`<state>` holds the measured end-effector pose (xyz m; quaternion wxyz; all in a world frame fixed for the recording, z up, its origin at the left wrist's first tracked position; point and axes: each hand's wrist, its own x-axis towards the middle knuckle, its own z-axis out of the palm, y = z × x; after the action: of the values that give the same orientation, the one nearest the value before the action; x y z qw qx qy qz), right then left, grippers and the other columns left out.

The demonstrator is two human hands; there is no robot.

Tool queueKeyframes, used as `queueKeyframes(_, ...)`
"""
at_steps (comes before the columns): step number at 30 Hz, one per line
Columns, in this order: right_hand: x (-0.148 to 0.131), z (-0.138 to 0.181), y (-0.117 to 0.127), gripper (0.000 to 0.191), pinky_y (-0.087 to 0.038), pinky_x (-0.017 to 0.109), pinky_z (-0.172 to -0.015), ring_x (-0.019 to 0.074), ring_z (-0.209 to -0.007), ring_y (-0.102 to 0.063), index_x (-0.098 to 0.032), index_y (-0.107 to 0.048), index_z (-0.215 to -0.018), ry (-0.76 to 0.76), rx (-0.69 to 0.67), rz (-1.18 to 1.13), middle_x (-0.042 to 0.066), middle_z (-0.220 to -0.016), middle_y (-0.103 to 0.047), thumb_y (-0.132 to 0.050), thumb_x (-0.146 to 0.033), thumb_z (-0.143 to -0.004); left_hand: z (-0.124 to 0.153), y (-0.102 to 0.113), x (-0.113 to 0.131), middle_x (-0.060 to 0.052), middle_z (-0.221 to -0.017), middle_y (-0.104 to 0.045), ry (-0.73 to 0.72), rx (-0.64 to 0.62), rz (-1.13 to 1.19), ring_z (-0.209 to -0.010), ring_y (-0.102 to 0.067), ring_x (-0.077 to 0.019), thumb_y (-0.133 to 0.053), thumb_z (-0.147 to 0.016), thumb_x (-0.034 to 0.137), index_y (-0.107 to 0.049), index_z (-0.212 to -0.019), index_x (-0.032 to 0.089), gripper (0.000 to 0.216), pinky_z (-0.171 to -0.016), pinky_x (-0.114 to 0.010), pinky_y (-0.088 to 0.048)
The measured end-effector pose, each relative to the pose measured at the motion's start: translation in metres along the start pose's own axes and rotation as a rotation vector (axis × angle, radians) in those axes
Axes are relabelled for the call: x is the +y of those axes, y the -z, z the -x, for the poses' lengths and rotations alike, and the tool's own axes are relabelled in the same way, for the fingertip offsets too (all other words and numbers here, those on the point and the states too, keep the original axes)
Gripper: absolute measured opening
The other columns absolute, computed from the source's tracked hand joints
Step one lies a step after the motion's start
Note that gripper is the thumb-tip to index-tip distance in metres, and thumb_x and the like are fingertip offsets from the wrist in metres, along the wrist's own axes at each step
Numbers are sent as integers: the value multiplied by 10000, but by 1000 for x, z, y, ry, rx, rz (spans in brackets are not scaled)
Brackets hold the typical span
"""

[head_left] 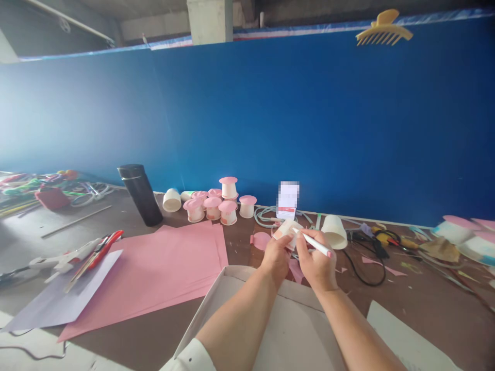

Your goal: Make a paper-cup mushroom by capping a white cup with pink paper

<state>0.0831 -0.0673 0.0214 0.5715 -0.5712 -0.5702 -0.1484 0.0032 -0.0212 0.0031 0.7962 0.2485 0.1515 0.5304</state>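
Observation:
My left hand grips a small white paper cup with an orange patch on its side. A white marker pen with a pinkish-red end is held in my right hand, its tip against or very near the cup's side. Both hands meet above the far edge of an open white box. Just left of the cup lies a pink paper disc. Pink paper scraps show between and beneath my wrists.
Several pink-topped cups stand behind, left of a phone. A black bottle, pink paper sheets, red scissors and a glue gun lie left. An upturned cup and cables are right.

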Motion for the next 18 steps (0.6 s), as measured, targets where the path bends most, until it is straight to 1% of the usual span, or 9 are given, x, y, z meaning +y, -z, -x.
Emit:
queueKeyframes(8,-2,-1,0,156,-536,275,-647,178,-686,-666,-172,-640,-902,-19,-2,-1,76,-800,-712,-601,-319,-866,2,-2,2,-100,-991,-720,2,-29,-5,-1038,-643,-269,-740,-656,206,-693,-1037,124,392,-978,-357,-432)
queueKeyframes(13,-2,-1,0,171,-535,279,-651,179,-682,-666,-173,-642,-900,-31,-2,3,79,-803,-714,-598,-335,-867,4,-4,3,-103,-1006,-717,17,1,5,-1052,-638,-275,-749,-642,201,-687,-1036,123,407,-975,-356,-436)
queueKeyframes(18,-3,-1,1,188,-534,283,-646,181,-669,-663,-179,-643,-903,-48,-12,16,76,-790,-713,-592,-357,-871,4,-5,4,-102,-1002,-713,19,4,-13,-1061,-634,-281,-750,-640,213,-686,-1023,130,398,-974,-363,-438)
